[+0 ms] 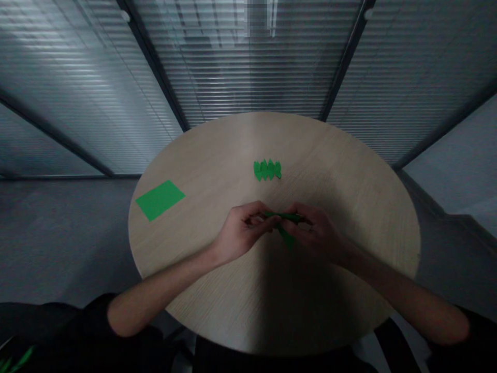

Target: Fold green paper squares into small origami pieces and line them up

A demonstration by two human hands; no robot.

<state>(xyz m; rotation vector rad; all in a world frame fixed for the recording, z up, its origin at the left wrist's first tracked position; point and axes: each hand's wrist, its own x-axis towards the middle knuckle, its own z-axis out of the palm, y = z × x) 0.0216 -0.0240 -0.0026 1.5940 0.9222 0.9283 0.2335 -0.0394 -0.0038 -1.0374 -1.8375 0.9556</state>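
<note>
Between my two hands is a folded piece of green paper (286,238), held above the near middle of the table. My left hand (243,230) pinches its left end between thumb and fingers. On the other end, my right hand (314,228) is closed with the fingertips almost meeting those of the left. One pointed flap hangs down below the fingers; the rest of the fold is partly hidden by them. Just beyond my hands lies a zigzag row of folded green paper pieces (267,170), with points along both edges.
A flat green sheet of paper (160,200) lies near the left edge of the round wooden table (217,155). Behind the table stand glass panels with blinds (248,77) and dark frames. My shadow falls across the table's near right part.
</note>
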